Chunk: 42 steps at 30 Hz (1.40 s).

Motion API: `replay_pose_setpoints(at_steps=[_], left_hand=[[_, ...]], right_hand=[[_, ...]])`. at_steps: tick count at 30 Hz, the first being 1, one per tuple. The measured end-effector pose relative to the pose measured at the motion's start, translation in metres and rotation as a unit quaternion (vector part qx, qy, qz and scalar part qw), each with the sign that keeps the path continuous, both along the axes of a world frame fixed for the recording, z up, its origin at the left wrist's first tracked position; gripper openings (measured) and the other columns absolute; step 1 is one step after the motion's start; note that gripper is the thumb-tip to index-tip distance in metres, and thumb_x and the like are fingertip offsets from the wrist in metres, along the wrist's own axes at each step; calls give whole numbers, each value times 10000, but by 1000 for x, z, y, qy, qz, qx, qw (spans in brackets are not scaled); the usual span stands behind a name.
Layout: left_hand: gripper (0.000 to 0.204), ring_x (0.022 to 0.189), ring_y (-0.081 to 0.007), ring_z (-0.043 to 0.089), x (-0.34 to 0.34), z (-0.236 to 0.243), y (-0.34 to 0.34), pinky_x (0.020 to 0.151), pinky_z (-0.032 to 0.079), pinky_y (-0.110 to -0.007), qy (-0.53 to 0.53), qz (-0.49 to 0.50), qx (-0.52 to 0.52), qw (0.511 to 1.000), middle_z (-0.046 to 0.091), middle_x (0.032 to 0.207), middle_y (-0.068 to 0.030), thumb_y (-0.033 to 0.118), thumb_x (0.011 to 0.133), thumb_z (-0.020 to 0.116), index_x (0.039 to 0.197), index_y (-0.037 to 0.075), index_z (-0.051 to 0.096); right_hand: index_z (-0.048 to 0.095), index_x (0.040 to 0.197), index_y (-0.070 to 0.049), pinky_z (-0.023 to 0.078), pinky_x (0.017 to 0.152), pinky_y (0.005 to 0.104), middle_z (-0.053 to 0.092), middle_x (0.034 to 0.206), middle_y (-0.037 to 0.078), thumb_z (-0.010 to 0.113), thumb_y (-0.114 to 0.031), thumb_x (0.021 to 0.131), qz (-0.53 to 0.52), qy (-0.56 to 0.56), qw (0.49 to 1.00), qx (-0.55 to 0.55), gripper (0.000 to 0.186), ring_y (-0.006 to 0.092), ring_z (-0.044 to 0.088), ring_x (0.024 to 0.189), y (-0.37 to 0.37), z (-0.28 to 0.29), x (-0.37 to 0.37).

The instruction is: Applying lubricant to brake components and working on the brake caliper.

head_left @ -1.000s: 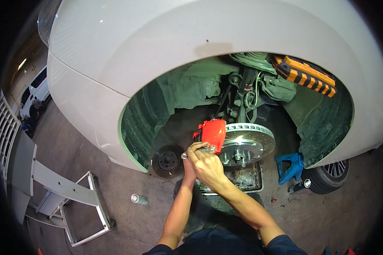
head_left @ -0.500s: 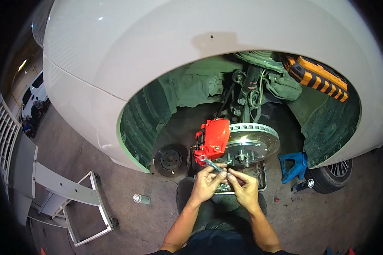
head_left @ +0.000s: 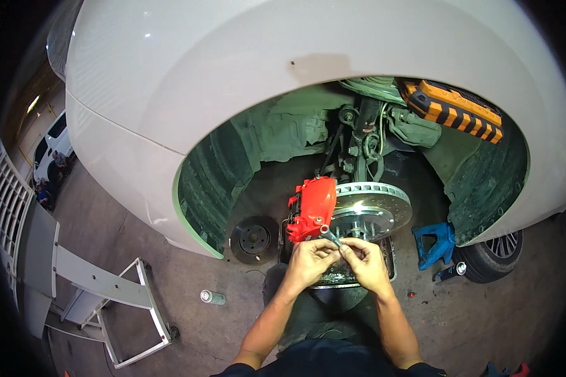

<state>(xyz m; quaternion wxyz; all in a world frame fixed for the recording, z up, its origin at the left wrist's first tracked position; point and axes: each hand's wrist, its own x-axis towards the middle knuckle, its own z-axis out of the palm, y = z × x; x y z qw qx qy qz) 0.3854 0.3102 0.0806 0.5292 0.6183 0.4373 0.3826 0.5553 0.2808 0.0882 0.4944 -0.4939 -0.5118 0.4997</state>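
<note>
A small silver wrench (head_left: 329, 235) with a ring-shaped end points up and away between my hands, just in front of the red brake caliper (head_left: 316, 202). My left hand (head_left: 309, 262) is closed, its thumb and fingers pinching the wrench's shank. Closed as well, my right hand (head_left: 367, 269) grips the near end with its fingertips. Whether a smaller part sits between those fingertips is hidden. Right of the caliper, the drilled brake disc (head_left: 390, 201) surrounds the shiny hub. Under it, a metal tray (head_left: 392, 267) is partly covered by my hands.
A white fender (head_left: 233, 63) arches over the wheel well, with an orange-and-black striped lamp (head_left: 462, 113) in it. On the floor are an old disc (head_left: 240, 237), spray cans (head_left: 213, 297), a blue stand (head_left: 434, 244) and a wheel (head_left: 493, 259). A white frame (head_left: 141, 358) stands left.
The wrench has swung more upright and shifted slightly right, showing its ring end. My hands have drawn closer together around its near end. The view has shifted slightly.
</note>
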Motion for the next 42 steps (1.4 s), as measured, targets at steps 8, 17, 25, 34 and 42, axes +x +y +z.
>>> replay_pose_setpoints(at_steps=[8,17,25,34,42], left_hand=[[229,665,-75,622,-31,27,51,620,532,-226,10,100,45,994,681,830,-49,112,910,690,1081,-41,691],[179,679,-77,566,-36,30,71,646,478,-238,124,-9,183,975,632,851,-49,40,843,715,1016,-1,731],[169,695,-71,575,-37,24,74,651,479,-229,152,-6,205,967,655,844,-44,48,832,726,986,-21,719],[469,787,-118,650,-73,58,76,716,529,-285,169,-6,73,983,717,845,-96,386,997,564,967,-68,674],[422,832,-158,664,-103,89,78,760,511,-315,190,138,211,949,715,884,-141,363,974,598,1000,-47,692]], right_hand=[[732,1036,9,474,616,249,716,762,69,681,-146,875,-45,-119,991,41,230,67,564,633,41,5,6],[721,1045,40,494,577,244,715,749,74,671,-126,870,18,-174,985,1,247,74,604,594,46,16,14],[650,1081,65,580,645,251,715,891,124,659,-125,934,93,126,982,-107,240,147,698,735,41,-14,15],[586,1069,15,581,837,339,658,956,81,594,-191,989,54,431,896,-94,222,205,678,973,62,-26,-124],[568,1138,38,592,829,342,674,1070,148,592,-153,987,-152,462,872,-54,245,228,684,964,76,9,-174]])
